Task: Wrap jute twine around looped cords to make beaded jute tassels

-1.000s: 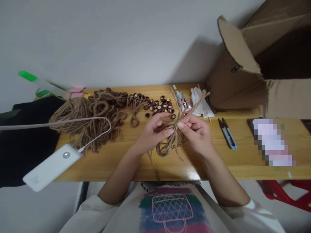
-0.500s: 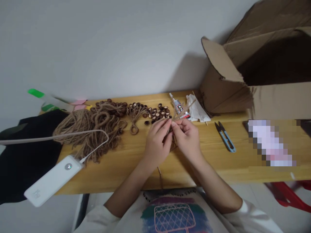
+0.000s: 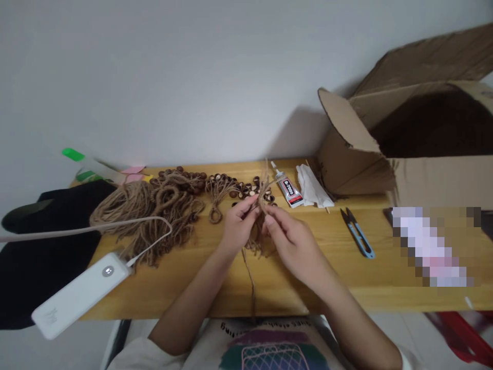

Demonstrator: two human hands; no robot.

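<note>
My left hand [image 3: 239, 222] is closed, pinching a bundle of brown twine [image 3: 263, 194] above the table. My right hand [image 3: 287, 234] grips the same twine from the right, thumb and forefinger together. Loose strands stick up past my fingertips, and more hang below between the hands. One long strand trails down toward the table's front edge. Behind my hands lie brown half shells with pale insides [image 3: 246, 189]. A looped twine piece [image 3: 215, 213] with shells at its strand ends rests left of them.
A glue tube [image 3: 288, 190] and white crumpled tissue [image 3: 313, 186] lie behind my right hand. Blue thread snips [image 3: 358, 234] are farther right, before a cardboard box [image 3: 354, 169]. Twine heaps [image 3: 127, 205] and a white power bank [image 3: 80, 295] with its cable occupy the left.
My hands have moved slightly apart and turned, showing more of the twine between and below them. The whole view has shifted, so the table sits a little lower.
</note>
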